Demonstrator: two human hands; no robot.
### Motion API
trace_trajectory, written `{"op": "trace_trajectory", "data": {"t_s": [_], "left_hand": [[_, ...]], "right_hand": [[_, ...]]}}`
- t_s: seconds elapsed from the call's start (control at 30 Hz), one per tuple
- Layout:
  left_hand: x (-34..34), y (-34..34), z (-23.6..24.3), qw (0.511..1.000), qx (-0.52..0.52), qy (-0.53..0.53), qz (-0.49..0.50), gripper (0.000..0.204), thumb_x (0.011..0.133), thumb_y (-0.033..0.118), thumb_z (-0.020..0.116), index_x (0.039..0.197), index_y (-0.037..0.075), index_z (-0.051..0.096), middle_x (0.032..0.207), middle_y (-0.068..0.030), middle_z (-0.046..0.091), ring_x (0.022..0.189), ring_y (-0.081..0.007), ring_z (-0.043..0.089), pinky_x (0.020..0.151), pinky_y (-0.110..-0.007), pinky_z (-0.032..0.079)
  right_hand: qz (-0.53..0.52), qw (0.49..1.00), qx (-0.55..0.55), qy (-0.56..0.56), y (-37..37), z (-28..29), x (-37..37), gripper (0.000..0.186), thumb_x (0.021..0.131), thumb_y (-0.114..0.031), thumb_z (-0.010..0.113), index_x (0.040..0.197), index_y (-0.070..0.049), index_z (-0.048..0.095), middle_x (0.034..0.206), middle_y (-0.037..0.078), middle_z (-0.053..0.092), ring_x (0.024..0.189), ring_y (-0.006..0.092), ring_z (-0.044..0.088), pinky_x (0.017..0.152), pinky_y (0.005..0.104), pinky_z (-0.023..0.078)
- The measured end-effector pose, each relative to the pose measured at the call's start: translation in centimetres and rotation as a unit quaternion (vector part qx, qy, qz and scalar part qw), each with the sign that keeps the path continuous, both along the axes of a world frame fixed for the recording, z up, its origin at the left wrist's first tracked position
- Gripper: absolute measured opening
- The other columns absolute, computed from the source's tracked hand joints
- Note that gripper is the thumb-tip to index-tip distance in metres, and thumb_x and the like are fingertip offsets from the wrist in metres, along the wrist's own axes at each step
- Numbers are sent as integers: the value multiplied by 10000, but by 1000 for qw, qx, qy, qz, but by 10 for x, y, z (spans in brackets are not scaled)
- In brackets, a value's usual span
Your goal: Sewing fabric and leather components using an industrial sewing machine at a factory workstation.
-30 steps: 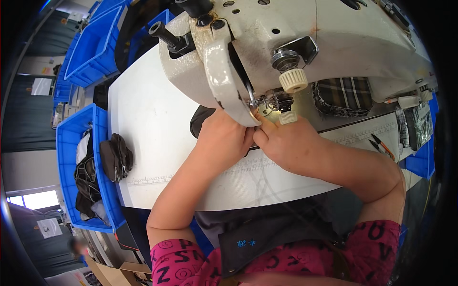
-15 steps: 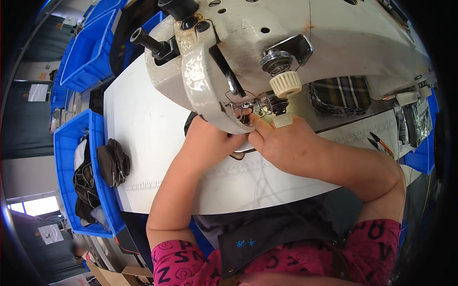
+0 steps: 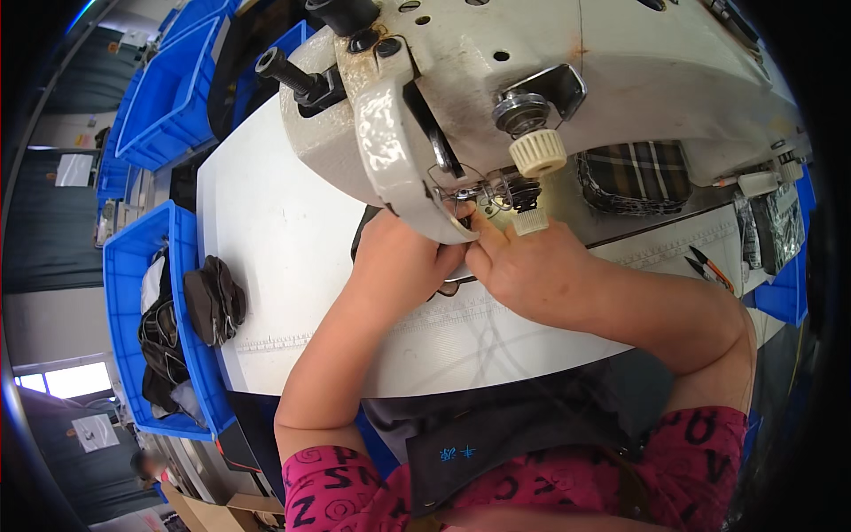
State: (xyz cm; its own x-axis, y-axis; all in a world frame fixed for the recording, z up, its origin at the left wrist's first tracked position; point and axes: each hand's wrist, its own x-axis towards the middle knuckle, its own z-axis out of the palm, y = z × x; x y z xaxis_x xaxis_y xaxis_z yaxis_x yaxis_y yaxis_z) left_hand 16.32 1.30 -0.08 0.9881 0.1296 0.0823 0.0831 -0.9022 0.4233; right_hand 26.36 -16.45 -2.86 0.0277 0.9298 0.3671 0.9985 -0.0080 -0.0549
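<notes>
A white sewing machine (image 3: 643, 93) fills the top of the view. Beneath its needle area, my left hand (image 3: 399, 262) is closed on a dark fabric piece (image 3: 446, 289), which is largely covered by hands and machine. My right hand (image 3: 527, 270) presses close beside it, fingers bent and together at the same piece, with the fingertips partly behind the presser mechanism and thread knob (image 3: 530, 219). Behind the knobs, on the machine bed, lies a plaid piece (image 3: 631, 177) with frayed-looking edges.
A blue bin (image 3: 120, 293) of dark items stands at left, with dark bundles (image 3: 213, 301) beside it on the white table (image 3: 257, 204). More blue bins (image 3: 164, 89) sit behind. Pens (image 3: 709, 270) lie at right. A blurred person (image 3: 146, 465) is at lower left.
Both hands stay under the machine with small finger shifts. A loop of the dark piece now shows below them, unlike a second ago. The whole view has shifted slightly.
</notes>
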Motion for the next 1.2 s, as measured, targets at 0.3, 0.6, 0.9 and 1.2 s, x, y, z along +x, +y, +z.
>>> {"op": "trace_trajectory", "data": {"t_s": [0.3,0.6,0.9,1.2], "left_hand": [[2,-3,-4,1000,10,-9,-4,272,886,153,755,1135,45,740,955,-161,728,930,-371,689,807,-423,559],[-2,8,-9,954,-282,54,85,206,977,118,724,1165,34,718,949,-15,719,866,-66,591,786,-258,523],[-5,6,-4,950,-299,43,76,214,958,94,737,1165,39,721,969,-9,722,894,-84,585,851,-266,508],[-6,17,-14,966,-246,28,78,215,1015,158,687,1147,-10,702,914,-86,713,846,-127,580,818,-291,502]], "right_hand": [[1,1000,-2,2,1,0,2,140,768,-133,687,874,-52,645,714,46,638,637,217,688,578,373,521],[-6,1000,-15,7,-1,3,3,130,757,-124,692,851,-60,630,707,43,637,634,223,688,579,378,522],[48,996,66,-35,-3,-4,-10,147,731,-160,675,836,-64,637,721,33,586,638,173,600,533,317,439],[61,995,67,-52,3,1,-4,141,759,-174,667,867,-94,623,816,15,590,806,165,618,609,296,476]]}}
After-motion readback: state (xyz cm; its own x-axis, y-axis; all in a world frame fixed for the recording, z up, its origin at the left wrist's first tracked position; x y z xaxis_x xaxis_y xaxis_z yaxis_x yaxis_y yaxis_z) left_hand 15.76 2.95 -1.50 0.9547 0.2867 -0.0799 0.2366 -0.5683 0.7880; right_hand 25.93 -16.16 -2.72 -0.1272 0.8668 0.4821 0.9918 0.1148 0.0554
